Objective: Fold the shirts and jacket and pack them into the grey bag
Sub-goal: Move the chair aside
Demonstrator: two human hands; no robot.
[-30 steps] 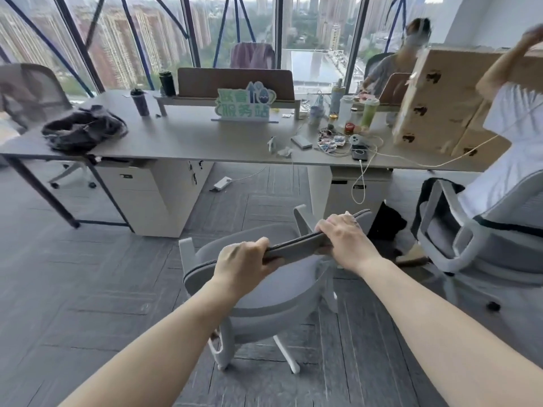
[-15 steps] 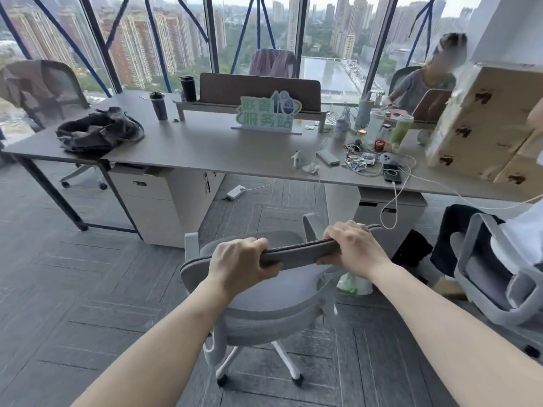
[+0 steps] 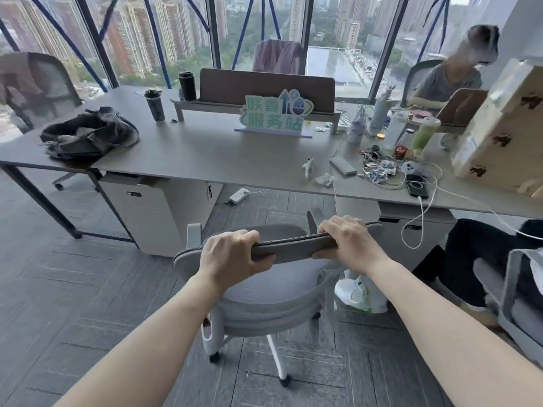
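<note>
A dark grey heap of bag and clothes [image 3: 88, 133] lies crumpled at the left end of the long desk [image 3: 205, 154]. A pinkish garment [image 3: 277, 57] hangs over a chair behind the desk's divider, and a brownish one [image 3: 17, 74] drapes a mesh chair at far left. My left hand [image 3: 232, 254] and my right hand [image 3: 349, 242] both grip the top edge of a grey office chair's backrest [image 3: 291, 248], which stands on the floor between me and the desk.
White drawer cabinets [image 3: 147, 212] stand under the desk. Bottles, cables, a phone [image 3: 417, 188] and a green sign [image 3: 274, 114] sit on the desk. A cardboard box [image 3: 499, 127] is at right. A seated person [image 3: 449, 77] is beyond it. Another chair [image 3: 517, 292] and a plastic bag [image 3: 360, 292] stand at right.
The view has moved closer to the desk and swung left. The grey chair has rolled forward with both hands still on its backrest. The person in white at right has left the view.
</note>
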